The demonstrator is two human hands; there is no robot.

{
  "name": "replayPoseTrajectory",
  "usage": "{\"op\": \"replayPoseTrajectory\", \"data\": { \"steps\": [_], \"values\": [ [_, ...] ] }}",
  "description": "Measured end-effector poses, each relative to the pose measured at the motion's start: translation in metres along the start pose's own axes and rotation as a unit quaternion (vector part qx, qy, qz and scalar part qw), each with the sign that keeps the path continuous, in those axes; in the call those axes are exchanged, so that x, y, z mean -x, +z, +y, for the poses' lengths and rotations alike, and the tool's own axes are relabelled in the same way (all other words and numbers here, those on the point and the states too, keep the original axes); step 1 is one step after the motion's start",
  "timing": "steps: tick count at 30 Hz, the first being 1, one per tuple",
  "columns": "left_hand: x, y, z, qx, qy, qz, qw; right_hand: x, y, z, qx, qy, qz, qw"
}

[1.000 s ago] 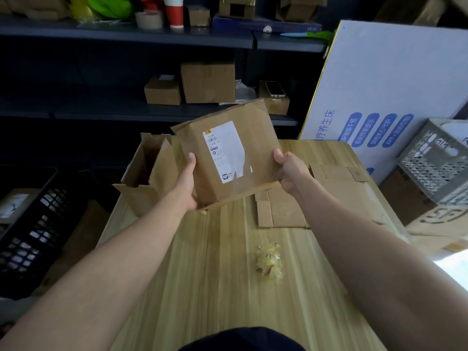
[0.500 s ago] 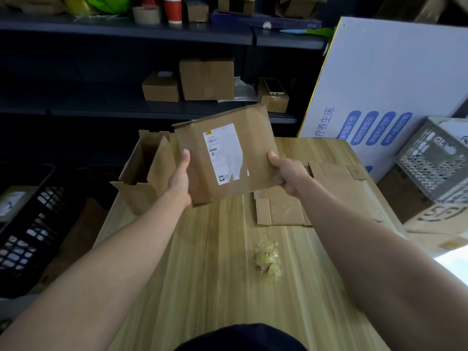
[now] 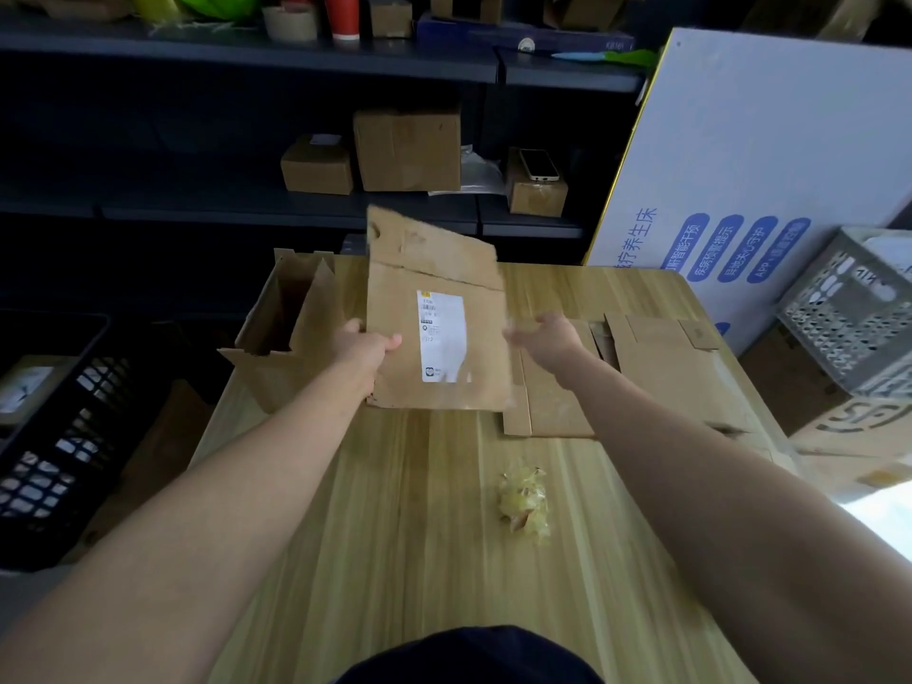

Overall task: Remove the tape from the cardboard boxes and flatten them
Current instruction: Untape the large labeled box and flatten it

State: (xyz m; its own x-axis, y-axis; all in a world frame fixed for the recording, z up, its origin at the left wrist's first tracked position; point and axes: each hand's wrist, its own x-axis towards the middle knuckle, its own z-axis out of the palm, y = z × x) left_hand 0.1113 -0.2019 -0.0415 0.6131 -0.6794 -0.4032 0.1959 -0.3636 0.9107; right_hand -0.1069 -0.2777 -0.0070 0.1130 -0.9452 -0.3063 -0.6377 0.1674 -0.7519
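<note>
Over table (image 3: 395, 545), seemingly flattened box (image 3: 486, 338) extends right from left hand (image 3: 364, 349).

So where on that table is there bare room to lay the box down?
Bare wood runs along the near table, left of the crumpled tape wad. Crowded: open box far left, flattened cardboard far right.

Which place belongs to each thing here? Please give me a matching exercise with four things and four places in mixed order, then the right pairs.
Things:
1 labelled box
2 tape wad
3 phone
4 red cup

Places:
a on the top shelf
b in the left hand
c lying loose on the table
d on a small box

Pairs: 1-b; 2-c; 3-d; 4-a
</note>
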Motion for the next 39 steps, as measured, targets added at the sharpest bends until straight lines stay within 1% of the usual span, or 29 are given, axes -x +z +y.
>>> {"op": "replayPoseTrajectory", "data": {
  "steps": [1,3,5,7,8,9,11,12,13,14,15,16,17,18,19,20,22,24,27,30,32,34,37,39],
  "values": [
    [0.003,0.003,0.002,-0.021,0.053,0.013,0.998,0.002,0.001,-0.005,-0.022,-0.013,-0.022,0.999],
    [0.012,0.014,0.008,-0.087,0.160,0.032,0.983,0.007,0.004,-0.018,-0.098,-0.041,-0.076,0.991],
    [0.023,0.028,0.011,-0.111,0.242,0.021,0.964,0.012,0.010,-0.033,-0.178,-0.052,-0.138,0.973],
    [0.035,0.044,0.008,-0.095,0.304,-0.034,0.947,0.013,0.018,-0.046,-0.241,-0.047,-0.169,0.955],
    [0.041,0.050,0.007,-0.099,0.320,-0.078,0.939,0.012,0.022,-0.051,-0.266,-0.040,-0.157,0.950],
    [0.045,0.054,0.006,-0.108,0.324,-0.129,0.931,0.010,0.024,-0.053,-0.291,-0.031,-0.126,0.948],
    [0.047,0.057,0.003,-0.142,0.302,-0.236,0.913,0.003,0.022,-0.047,-0.311,-0.001,-0.043,0.949],
    [0.046,0.056,0.002,-0.165,0.283,-0.273,0.905,0.000,0.018,-0.040,-0.307,0.013,-0.009,0.951],
    [0.045,0.054,0.002,-0.176,0.274,-0.285,0.902,-0.003,0.012,-0.032,-0.301,0.023,0.018,0.953],
    [0.041,0.052,0.001,-0.185,0.276,-0.255,0.908,-0.006,0.005,-0.024,-0.295,0.031,0.036,0.954],
    [0.035,0.050,0.000,-0.208,0.278,-0.182,0.920,-0.009,-0.001,-0.016,-0.290,0.040,0.047,0.955],
    [0.030,0.048,0.001,-0.252,0.263,-0.075,0.928,-0.010,-0.006,-0.011,-0.284,0.049,0.052,0.956],
    [0.026,0.046,0.002,-0.291,0.218,0.015,0.931,-0.012,-0.010,-0.006,-0.276,0.056,0.056,0.958],
    [0.023,0.045,0.003,-0.298,0.153,0.055,0.941,-0.013,-0.014,-0.003,-0.265,0.060,0.060,0.961],
    [0.020,0.044,0.002,-0.277,0.090,0.052,0.955,-0.014,-0.017,0.001,-0.250,0.062,0.065,0.964],
    [0.016,0.044,0.000,-0.239,0.042,0.028,0.970,-0.014,-0.019,0.005,-0.233,0.064,0.069,0.968],
    [0.009,0.047,-0.006,-0.151,-0.004,-0.013,0.988,-0.014,-0.024,0.014,-0.202,0.063,0.076,0.974],
    [0.006,0.051,-0.011,-0.113,-0.012,-0.002,0.994,-0.014,-0.028,0.024,-0.169,0.065,0.084,0.980],
    [0.002,0.067,-0.014,-0.106,-0.024,0.036,0.993,-0.013,-0.035,0.035,-0.134,0.066,0.068,0.986],
    [0.001,0.087,-0.012,-0.086,-0.023,0.053,0.995,-0.014,-0.047,0.047,-0.102,0.070,0.050,0.991],
    [0.003,0.101,-0.012,-0.091,-0.012,0.054,0.994,-0.015,-0.060,0.056,-0.077,0.069,0.067,0.992],
    [0.006,0.117,-0.010,-0.102,-0.018,0.021,0.994,-0.018,-0.074,0.066,-0.078,0.073,0.093,0.990],
    [0.014,0.143,-0.007,-0.096,-0.042,-0.072,0.992,-0.022,-0.100,0.079,-0.076,0.077,0.136,0.985],
    [0.022,0.160,-0.007,-0.104,-0.045,-0.114,0.987,-0.026,-0.118,0.088,-0.073,0.086,0.156,0.981]
  ]
}}
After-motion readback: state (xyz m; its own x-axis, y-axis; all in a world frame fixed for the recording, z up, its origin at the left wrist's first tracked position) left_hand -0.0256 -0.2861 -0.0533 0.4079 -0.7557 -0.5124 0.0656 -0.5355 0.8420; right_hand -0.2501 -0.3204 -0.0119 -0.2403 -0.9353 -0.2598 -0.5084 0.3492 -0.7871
